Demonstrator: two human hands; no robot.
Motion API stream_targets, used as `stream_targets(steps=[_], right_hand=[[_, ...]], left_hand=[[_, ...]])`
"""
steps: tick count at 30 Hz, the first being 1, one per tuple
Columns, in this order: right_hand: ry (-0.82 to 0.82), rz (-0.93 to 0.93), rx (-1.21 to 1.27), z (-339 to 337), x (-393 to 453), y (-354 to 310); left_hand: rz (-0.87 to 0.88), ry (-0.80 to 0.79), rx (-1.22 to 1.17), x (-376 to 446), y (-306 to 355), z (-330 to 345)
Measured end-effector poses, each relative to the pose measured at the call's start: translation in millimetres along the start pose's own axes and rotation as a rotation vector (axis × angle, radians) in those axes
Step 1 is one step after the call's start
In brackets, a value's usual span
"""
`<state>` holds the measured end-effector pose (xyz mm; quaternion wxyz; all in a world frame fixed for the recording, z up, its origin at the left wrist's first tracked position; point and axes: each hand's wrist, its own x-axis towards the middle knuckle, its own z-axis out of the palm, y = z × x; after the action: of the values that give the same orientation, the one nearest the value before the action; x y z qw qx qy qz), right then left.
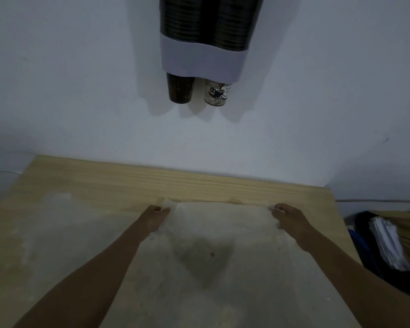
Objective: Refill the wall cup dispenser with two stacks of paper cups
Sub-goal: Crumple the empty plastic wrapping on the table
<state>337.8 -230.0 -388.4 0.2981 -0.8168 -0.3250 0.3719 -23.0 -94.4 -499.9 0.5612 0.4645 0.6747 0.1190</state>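
The wall cup dispenser point(201, 60) hangs high on the white wall, its white band under two dark tubes filled with stacked cups. A dark cup point(179, 89) pokes out below on the left, and a pale printed cup point(217, 92) on the right. Down on the wooden table point(104, 181), a clear plastic sheet or bag point(218, 233) lies flat. My left hand point(158, 215) pinches its far left corner. My right hand point(287, 215) grips its far right corner. Both hands are well below the dispenser.
A dark bag with a stack of white papers point(386, 242) sits off the table's right edge. The table's back edge meets the wall. A cable point(376, 200) runs along the wall at right.
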Motion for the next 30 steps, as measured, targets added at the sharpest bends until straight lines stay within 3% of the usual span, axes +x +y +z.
stream_targets(steps=[2, 5, 10, 13, 16, 19, 23, 26, 30], right_hand=[[-0.036, -0.046, 0.018, -3, -2, -4], [-0.008, -0.058, 0.0, -11, 3, -9], [0.225, -0.01, 0.022, -43, 39, 1], [0.245, -0.032, 0.236, -48, 42, -22], [0.26, -0.063, 0.432, -44, 53, -45], [0.271, -0.061, 0.289, -27, 51, -52], [0.112, -0.026, 0.113, 21, 21, -23], [-0.106, 0.02, -0.012, 62, -14, 17], [-0.384, 0.366, 0.053, 104, -63, 52]], left_hand=[[-0.002, -0.006, 0.04, 2, -6, 10], [-0.014, 0.054, -0.08, -2, -12, 15], [-0.067, 0.158, -0.544, -28, -22, -13], [-0.062, 0.151, -0.622, -42, -32, -23], [-0.071, 0.278, -0.624, -62, -30, -14], [-0.111, 0.302, -0.738, -69, -40, 11], [-0.187, 0.139, -0.924, -83, -43, 51], [-0.175, 0.078, -0.958, -113, -26, 81], [-0.135, -0.021, -0.787, -139, -23, 114]])
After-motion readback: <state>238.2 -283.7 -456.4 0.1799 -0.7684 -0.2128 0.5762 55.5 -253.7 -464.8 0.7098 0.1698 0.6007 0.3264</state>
